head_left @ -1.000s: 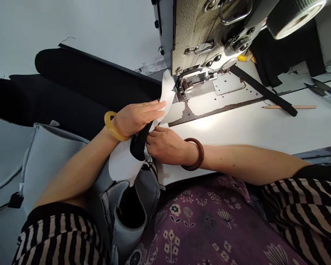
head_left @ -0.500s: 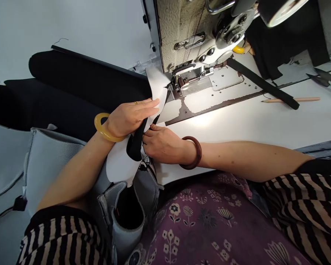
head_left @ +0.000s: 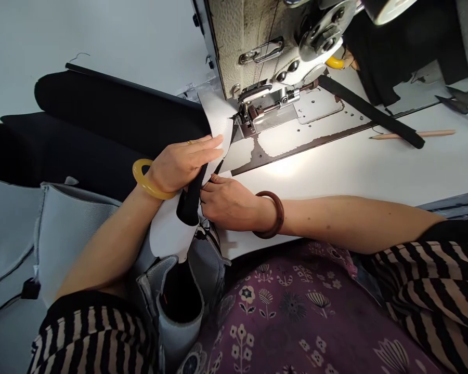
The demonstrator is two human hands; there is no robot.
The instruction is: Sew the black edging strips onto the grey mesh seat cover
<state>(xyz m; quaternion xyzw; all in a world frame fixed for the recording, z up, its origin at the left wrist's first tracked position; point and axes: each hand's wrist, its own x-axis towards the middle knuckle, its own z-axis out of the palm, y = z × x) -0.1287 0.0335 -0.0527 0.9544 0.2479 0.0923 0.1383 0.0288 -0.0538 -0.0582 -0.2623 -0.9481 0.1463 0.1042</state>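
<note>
A white-faced fabric piece with a black side [head_left: 217, 127] runs from the sewing machine's presser foot [head_left: 250, 111] down toward my lap. My left hand [head_left: 183, 161], wearing a yellow bangle, has its fingers stretched across the white face, with the black fold running beneath them; its thumb is mostly hidden. Close beside it, my right hand [head_left: 230, 202], with a brown bangle, is closed in a pinch on the fabric's near edge. The fabric's lower end curls over, showing its black side, and its white part hangs below my left hand.
Large black fabric pieces [head_left: 120, 111] lie at the left, grey padded pieces [head_left: 74, 223] below them. Right of the machine head [head_left: 234, 47] are a black strip [head_left: 374, 111], a pencil [head_left: 437, 133] and scissors [head_left: 462, 106]. Another person's hand [head_left: 349, 59] shows behind the machine.
The view has shifted slightly, so the machine and fabric appear a little further left. Both my hands keep nearly the same hold and position on the fabric.
</note>
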